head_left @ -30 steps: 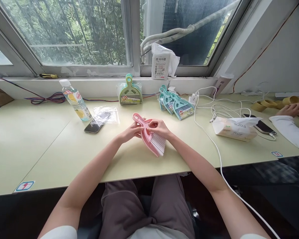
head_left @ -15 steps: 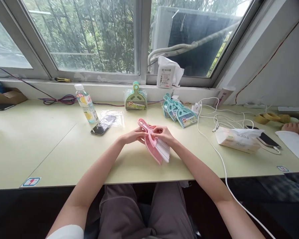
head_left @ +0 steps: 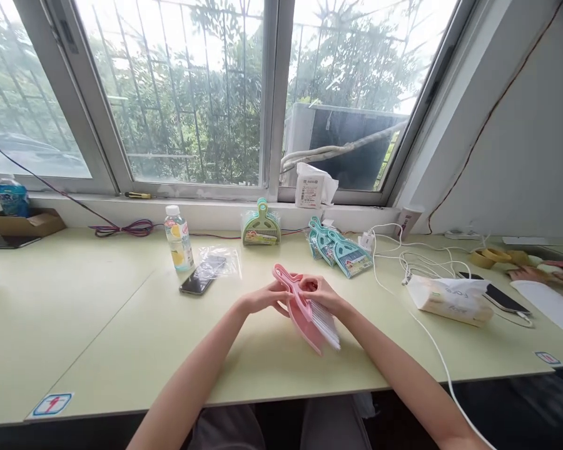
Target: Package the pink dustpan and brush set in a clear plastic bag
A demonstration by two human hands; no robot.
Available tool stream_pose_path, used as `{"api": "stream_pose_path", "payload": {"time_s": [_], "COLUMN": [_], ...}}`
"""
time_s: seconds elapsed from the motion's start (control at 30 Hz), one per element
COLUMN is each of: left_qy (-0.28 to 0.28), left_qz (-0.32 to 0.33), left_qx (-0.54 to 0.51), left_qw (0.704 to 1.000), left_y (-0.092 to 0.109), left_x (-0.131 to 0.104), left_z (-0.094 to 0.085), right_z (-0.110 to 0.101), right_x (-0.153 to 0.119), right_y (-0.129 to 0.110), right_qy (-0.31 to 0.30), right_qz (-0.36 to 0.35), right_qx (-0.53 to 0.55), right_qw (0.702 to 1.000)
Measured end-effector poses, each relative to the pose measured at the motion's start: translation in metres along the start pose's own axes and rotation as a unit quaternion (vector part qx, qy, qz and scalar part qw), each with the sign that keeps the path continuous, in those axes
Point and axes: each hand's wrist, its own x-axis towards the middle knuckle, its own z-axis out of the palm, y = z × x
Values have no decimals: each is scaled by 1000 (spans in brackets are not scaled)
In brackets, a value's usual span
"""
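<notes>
From the head camera, the left hand [head_left: 263, 299] has its fingers curled together on the handle end of a pink dustpan and brush set [head_left: 304, 309], thumb and fingertips pinching the pink plastic from the left. The right hand [head_left: 319, 291] grips the same set from the right, its fingers bent closed over the handle just above the white bristles [head_left: 327, 324]. The set is held tilted above the middle of the pale green table [head_left: 122, 337], handle loop pointing up and to the far left, the pan's wide end and the bristles pointing down and to the near right. Both forearms come in from the near edge and meet at the set, wrists close together and raised off the table. On the far side of the table, a green packaged dustpan set [head_left: 261, 224] leans against the wall under the window, and a heap of teal packaged dustpan sets [head_left: 338, 249] lies just right of it. To the far left of the hands stand a plastic bottle [head_left: 177, 238], and a phone [head_left: 197, 282] lying partly under an empty clear bag [head_left: 218, 261]. To the right lie a tissue pack [head_left: 450, 299] and white cables [head_left: 417, 262]. At the far right edge another person's hand [head_left: 528, 273] rests on the table beside tape rolls [head_left: 490, 257].
</notes>
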Motion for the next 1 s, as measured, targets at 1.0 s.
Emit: {"api": "stream_pose_path", "payload": {"time_s": [1.0], "left_qy": [115], "left_qz": [-60], "left_qx": [52], "left_qw": [990], "left_y": [11], "left_x": [-49], "left_z": [27], "right_z": [12], "right_x": [-14], "right_y": [-94], "right_qy": [-124], "right_qz": [154], "right_qx": [-182], "right_qw": [963]}}
